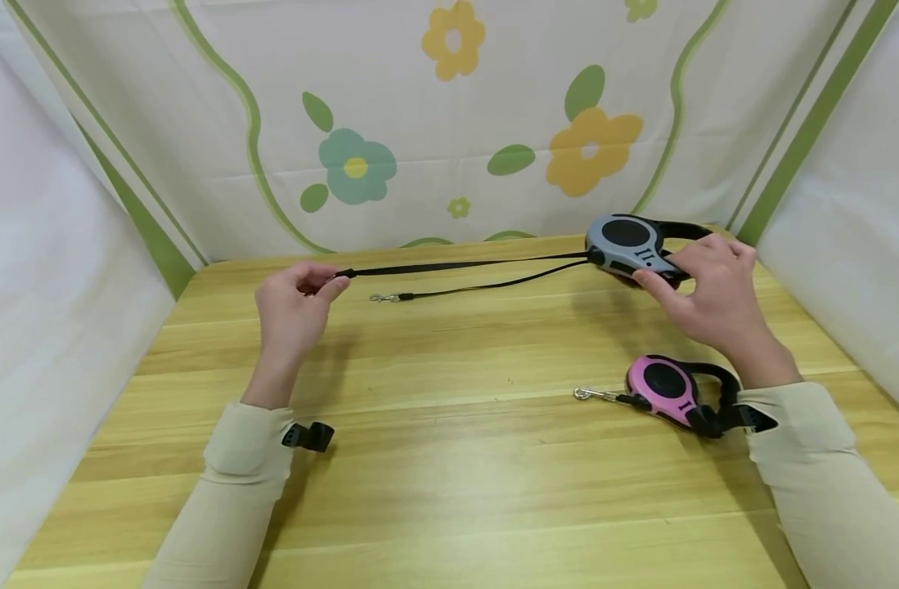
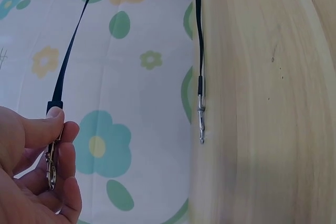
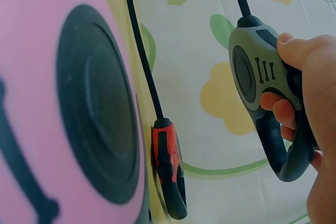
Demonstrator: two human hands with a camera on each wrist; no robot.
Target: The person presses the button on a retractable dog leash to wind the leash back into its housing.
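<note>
My right hand (image 1: 703,298) grips the handle of a grey retractable leash (image 1: 626,243) above the far right of the wooden table (image 1: 449,474). Its black strap (image 1: 464,265) is pulled out leftward to my left hand (image 1: 330,283), which pinches the metal clip (image 2: 51,162) at the strap's end. In the right wrist view my fingers curl round the grey leash's (image 3: 257,77) handle. A second thin black cord (image 1: 493,285) with a clip (image 1: 384,298) lies on the table beneath the strap. It runs to an orange-and-black leash (image 3: 168,177) beside the grey one.
A pink retractable leash (image 1: 666,388) lies on the table near my right wrist, its short clip (image 1: 586,394) pointing left. White cloth walls with flower prints (image 1: 589,147) close in the back and both sides of the table.
</note>
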